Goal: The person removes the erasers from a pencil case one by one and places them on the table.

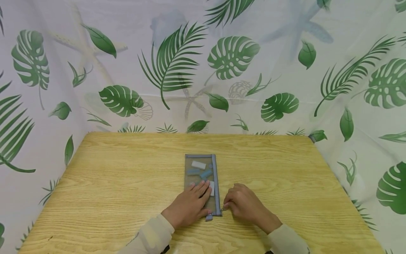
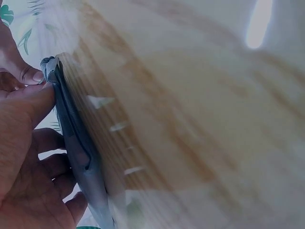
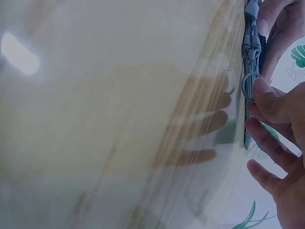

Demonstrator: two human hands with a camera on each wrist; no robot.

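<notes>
A see-through zip pouch [image 1: 188, 180] with grey-blue edging lies flat on the table. Inside it show a white block [image 1: 198, 164], blue pieces [image 1: 205, 174] and another white piece [image 1: 212, 189] partly under the fingers. My left hand [image 1: 189, 205] presses on the pouch with fingers extended, its thumb by the near end close to a grey fabric tab [image 1: 209, 217]. At the near right corner, my right hand [image 1: 243, 203] pinches the ring-shaped zipper pull [image 3: 247, 88] between thumb and index finger. In the right wrist view the other fingers are spread apart.
The pouch lies on a wood-grain table [image 1: 127, 169] with a glossy surface that reflects the hands. Behind and at both sides hangs a white curtain [image 1: 190, 116] printed with green leaves and starfish.
</notes>
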